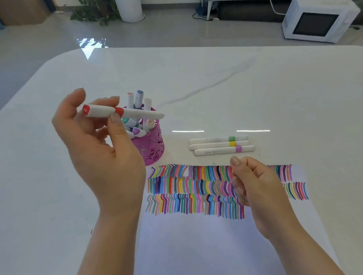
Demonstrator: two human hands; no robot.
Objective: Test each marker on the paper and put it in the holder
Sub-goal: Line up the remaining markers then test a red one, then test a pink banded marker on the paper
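— Item one, the red marker (pixel 131 113)?
— A white barrel with a red end and a red band. It is held roughly level in the air, in front of the holder's mouth as I see it.
— Held by?
— The left hand (pixel 97 147), palm turned up. The thumb (pixel 117 124) and the fingertips pinch it near the red band.
— Item two, the holder (pixel 153 148)?
— Pink openwork metal, upright on the table (pixel 236 79), just beyond the paper's top left corner. Several capped markers stand in it.
— Item three, the paper (pixel 194 243)?
— A white sheet lying flat at the near edge. Three rows of short coloured strokes cross its upper part and the lower part is bare.
— The right hand (pixel 257 188)?
— It is above the strokes, with the fingers curled into the palm and the thumb up. I can see nothing in it.
— Loose stock?
— Three markers lie side by side beyond the paper, right of the holder. They are green-banded (pixel 218 139), yellow-banded (pixel 218 144) and pink-banded (pixel 224 150), and all are capped.
— Surroundings?
— A white microwave (pixel 318 18) sits on the floor at the far right.
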